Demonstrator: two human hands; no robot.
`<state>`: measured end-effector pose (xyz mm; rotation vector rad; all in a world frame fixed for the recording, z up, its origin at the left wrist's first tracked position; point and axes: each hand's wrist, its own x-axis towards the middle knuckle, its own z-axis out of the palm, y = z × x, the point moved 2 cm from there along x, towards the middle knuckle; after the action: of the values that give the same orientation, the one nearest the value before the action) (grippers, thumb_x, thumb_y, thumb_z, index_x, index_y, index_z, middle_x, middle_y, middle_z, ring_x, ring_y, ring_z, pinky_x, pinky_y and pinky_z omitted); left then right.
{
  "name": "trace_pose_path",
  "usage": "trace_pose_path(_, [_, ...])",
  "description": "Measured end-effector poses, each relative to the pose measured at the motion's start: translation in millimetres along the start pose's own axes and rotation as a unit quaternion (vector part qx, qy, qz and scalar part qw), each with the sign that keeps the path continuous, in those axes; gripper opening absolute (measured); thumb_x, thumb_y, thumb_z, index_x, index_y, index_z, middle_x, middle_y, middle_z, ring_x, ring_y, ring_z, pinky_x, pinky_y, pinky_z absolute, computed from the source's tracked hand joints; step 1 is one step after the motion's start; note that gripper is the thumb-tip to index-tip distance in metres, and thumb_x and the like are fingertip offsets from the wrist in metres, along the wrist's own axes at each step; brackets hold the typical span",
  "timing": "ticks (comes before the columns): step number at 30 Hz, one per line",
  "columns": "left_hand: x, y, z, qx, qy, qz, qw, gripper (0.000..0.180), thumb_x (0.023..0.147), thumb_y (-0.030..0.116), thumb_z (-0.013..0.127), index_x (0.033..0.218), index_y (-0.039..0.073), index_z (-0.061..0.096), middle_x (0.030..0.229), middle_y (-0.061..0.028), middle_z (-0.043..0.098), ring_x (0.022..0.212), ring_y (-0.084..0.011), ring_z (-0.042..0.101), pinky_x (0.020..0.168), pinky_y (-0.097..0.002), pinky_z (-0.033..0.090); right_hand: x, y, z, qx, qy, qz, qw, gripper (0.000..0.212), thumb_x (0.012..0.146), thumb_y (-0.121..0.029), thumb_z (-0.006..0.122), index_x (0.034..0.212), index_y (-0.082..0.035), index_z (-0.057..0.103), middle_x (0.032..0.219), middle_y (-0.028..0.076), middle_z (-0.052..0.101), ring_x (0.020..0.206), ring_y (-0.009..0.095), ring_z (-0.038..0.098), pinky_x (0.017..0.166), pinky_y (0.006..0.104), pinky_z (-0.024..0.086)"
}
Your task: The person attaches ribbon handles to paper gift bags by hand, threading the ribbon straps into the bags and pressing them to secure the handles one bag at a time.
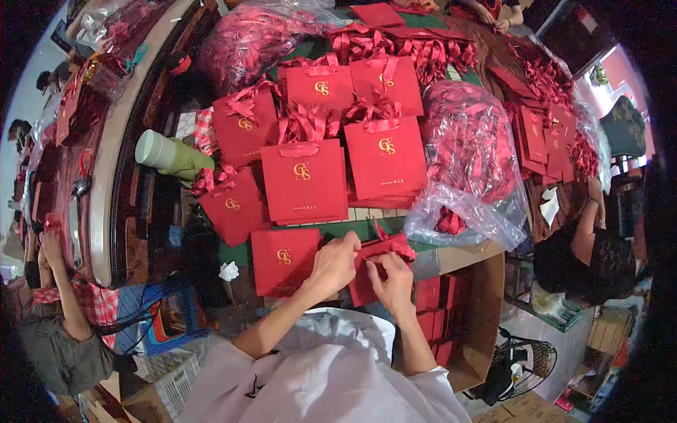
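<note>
A carton [486, 328] is seen at 4 o'clock from the bag [362, 290], which is held at the near edge of the worktop [342, 230]; its top is pinched by the right hand's [391, 277] grip, while the left hand's [336, 265] grip cannot be told; a second bag [278, 271] is laid at 9 o'clock, stacked bags [386, 169] at 12

Bags [305, 194] (stacked) left of sack [471, 141]
</note>
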<state>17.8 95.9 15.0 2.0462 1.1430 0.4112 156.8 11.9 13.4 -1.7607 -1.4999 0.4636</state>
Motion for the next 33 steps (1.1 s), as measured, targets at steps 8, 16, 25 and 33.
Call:
trace_pose_path(8, [-0.9,3.0,-5.0,-0.089,-0.005,-0.024,0.996,0.010,0.084,0.005,0.061,0.094,0.004,0.062,0.081,-0.0138,0.069,0.076,-0.0330,0.068,0.067,-0.0414,0.053,-3.1,-5.3,-3.6,-0.014,0.002,-0.003,1.000,0.013,0.083,-0.013,0.069,0.084,-0.004,0.061,0.080,0.014,0.059,0.075,0.035,0.060,0.065,0.0446,0.048])
trace_pose_path(16, [-4.8,8.4,-8.3,-0.106,0.002,-0.024,0.994,0.011,0.084,0.005,0.063,0.095,0.005,0.066,0.080,-0.0120,0.070,0.067,-0.0259,0.067,0.062,-0.0364,0.052,-2.1,-15.6,-6.0,-0.065,0.013,-0.062,0.996,0.013,0.077,-0.007,0.071,0.083,-0.005,0.059,0.077,0.013,0.056,0.070,0.033,0.059,0.059,0.0420,0.048])
trace_pose_path(25, [-8.1,13.1,-14.8,-0.130,0.017,-0.004,0.991,0.012,0.084,0.002,0.062,0.096,0.004,0.066,0.075,-0.0095,0.068,0.053,-0.0144,0.058,0.051,-0.0310,0.045,-1.4,-19.4,-3.0,0.074,0.031,0.066,0.995,0.012,0.081,-0.009,0.071,0.084,-0.005,0.059,0.077,0.014,0.059,0.069,0.034,0.059,0.059,0.0438,0.048])
trace_pose_path(33, [-9.4,10.5,-17.6,-0.141,0.021,-0.010,0.990,0.011,0.085,0.001,0.062,0.095,0.004,0.065,0.072,-0.0079,0.067,0.053,-0.0114,0.056,0.049,-0.0288,0.043,2.1,-26.6,-6.9,-0.043,0.005,-0.054,0.998,0.014,0.078,-0.006,0.071,0.084,-0.004,0.058,0.077,0.015,0.057,0.069,0.034,0.059,0.060,0.0448,0.048])
